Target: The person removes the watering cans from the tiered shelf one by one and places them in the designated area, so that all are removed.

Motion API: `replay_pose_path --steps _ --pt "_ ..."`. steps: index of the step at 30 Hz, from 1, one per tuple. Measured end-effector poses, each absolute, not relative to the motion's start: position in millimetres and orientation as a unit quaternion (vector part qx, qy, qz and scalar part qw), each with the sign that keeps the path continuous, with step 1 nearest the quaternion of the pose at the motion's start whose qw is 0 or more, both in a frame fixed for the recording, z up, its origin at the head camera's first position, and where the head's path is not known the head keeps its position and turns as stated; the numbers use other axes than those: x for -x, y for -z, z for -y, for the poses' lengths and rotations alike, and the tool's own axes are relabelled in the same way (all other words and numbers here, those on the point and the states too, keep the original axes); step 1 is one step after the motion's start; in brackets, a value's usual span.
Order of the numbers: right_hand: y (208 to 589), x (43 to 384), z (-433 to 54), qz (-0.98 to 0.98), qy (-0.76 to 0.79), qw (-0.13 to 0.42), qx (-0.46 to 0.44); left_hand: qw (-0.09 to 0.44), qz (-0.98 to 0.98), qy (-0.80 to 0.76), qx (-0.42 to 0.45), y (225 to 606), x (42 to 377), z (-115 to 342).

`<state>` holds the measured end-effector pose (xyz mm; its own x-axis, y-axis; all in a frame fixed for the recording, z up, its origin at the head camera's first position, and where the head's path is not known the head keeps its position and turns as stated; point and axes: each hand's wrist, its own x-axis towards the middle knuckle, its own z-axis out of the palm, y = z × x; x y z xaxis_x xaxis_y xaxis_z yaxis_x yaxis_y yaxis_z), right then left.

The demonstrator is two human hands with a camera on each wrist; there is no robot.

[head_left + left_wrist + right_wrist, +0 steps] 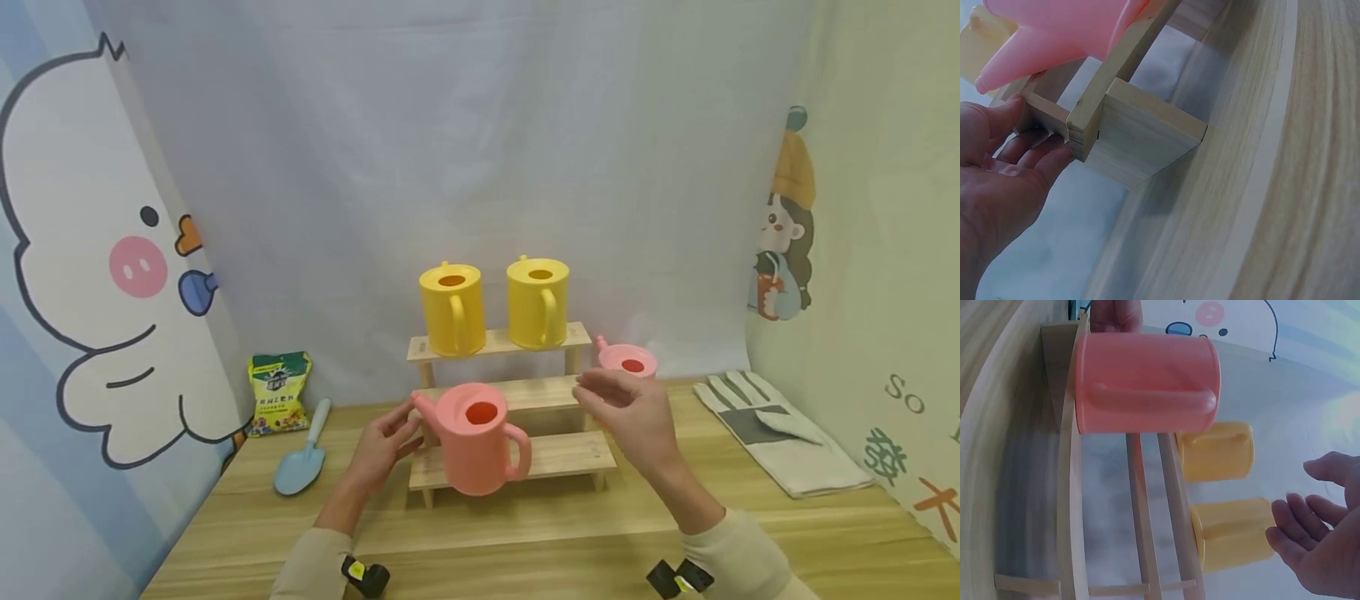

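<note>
A pink watering can [474,454] stands on the lowest tier of a three-tier wooden stand [570,454], spout to the left and handle to the right. My left hand [378,446] is beside the spout at the stand's left end, fingers loosely bent. In the left wrist view its fingertips lie close to the tier ends; whether they touch the wood is unclear. Raised at the stand's right side, my right hand [633,417] holds nothing, its fingers relaxed and apart from the can. Two yellow watering cans, one left [453,312] and one right [537,304], stand on the top tier.
Another pink watering can [628,358] is behind my right hand, partly hidden. At left are a green-yellow packet [279,396] and a light blue trowel [302,467]. Folded gloves [783,433] lie at right. Printed cloth walls enclose the wooden table [525,558].
</note>
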<state>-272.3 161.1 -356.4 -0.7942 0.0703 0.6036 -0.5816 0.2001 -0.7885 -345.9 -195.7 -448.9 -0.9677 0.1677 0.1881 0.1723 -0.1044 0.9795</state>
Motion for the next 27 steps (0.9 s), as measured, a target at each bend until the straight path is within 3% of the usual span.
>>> replay_pose_path --steps 5,12,27 --pt "362.3 268.8 -144.2 0.721 -0.604 0.242 -0.238 0.004 0.675 0.726 0.131 448.4 344.8 196.3" --pt "368.8 260.8 -121.3 0.746 -0.575 0.223 -0.249 0.002 0.673 0.729 0.124 449.0 345.4 196.6" --pt "383.4 262.9 -97.8 0.764 -0.539 0.247 -0.255 0.004 0.671 0.732 0.122 447.7 344.4 195.8"
